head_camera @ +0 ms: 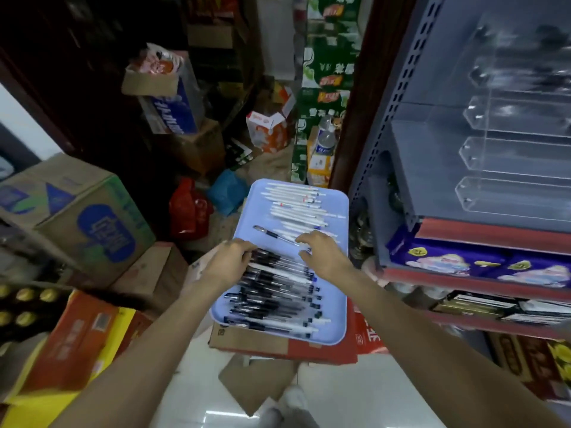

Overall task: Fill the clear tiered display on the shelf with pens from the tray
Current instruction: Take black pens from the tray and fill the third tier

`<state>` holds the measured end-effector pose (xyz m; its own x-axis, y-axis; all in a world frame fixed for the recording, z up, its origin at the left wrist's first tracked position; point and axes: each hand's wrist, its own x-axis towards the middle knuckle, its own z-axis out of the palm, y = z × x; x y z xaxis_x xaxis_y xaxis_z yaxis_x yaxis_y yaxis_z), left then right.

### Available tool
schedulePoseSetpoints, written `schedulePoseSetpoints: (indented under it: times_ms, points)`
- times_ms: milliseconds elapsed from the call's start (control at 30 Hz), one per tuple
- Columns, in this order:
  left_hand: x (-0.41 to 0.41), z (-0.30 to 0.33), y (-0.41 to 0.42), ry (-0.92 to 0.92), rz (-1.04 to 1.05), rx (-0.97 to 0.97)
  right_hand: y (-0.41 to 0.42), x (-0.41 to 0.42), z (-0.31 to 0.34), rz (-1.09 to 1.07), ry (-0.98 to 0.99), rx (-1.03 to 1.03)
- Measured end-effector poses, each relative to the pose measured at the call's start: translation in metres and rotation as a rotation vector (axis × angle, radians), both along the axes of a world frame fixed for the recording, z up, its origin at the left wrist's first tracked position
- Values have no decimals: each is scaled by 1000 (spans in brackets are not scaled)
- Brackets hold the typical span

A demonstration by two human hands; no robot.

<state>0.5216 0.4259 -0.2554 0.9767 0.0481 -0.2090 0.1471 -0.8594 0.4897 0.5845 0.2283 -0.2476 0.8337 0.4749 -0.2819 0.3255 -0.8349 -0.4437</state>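
Stacked cardboard cartons (77, 217) and packaged goods crowd a dim storeroom, with a glossy white floor (355, 396) seen at the bottom. On a red and brown carton (278, 347) near the centre, a pale blue tray (336, 304) is set, loaded with pens. White pens (296, 202) are laid across its far half, black-capped clear pens (278, 291) are piled across its near half, and a single black pen (272, 233) lies apart between the two groups. The left hand (230, 261) is placed at the left side of the black pens, its fingers curled down onto them; whether any pen is actually grasped cannot be told. The right hand (324, 254) is held over the middle of the tray with fingers spread and bent, apparently touching the pens beneath, and no firm grasp can be made out. To the right, a clear tiered display (513, 149) is mounted on a grey metal shelf (432, 168), well apart from the tray; its contents are blurred. Purple packets (463, 264) are kept on the shelf below.
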Motion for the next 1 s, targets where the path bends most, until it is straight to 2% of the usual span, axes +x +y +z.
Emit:
schedulePoseSetpoints:
  times_ms: [133,367,600,733,867,933,1000]
  points:
    - [10,-18,12,2,-65,29,22,6,-28,35,-38,-158]
    - [29,-35,26,16,-90,59,36,14,-40,-8,-104,-299]
    - [50,-34,30,91,-146,-3,34,14,-44,-40,-43,-331]
    - [53,-30,28,40,-240,39,27,15,-43,-142,-30,-184]
    - [53,-37,29,0,-300,99,19,11,-38,-129,32,-58]
    - [53,-43,29,-16,-261,39,14,10,-35,-138,74,-1]
    - [50,-43,30,-47,-123,-172,10,7,-31,-134,75,41]
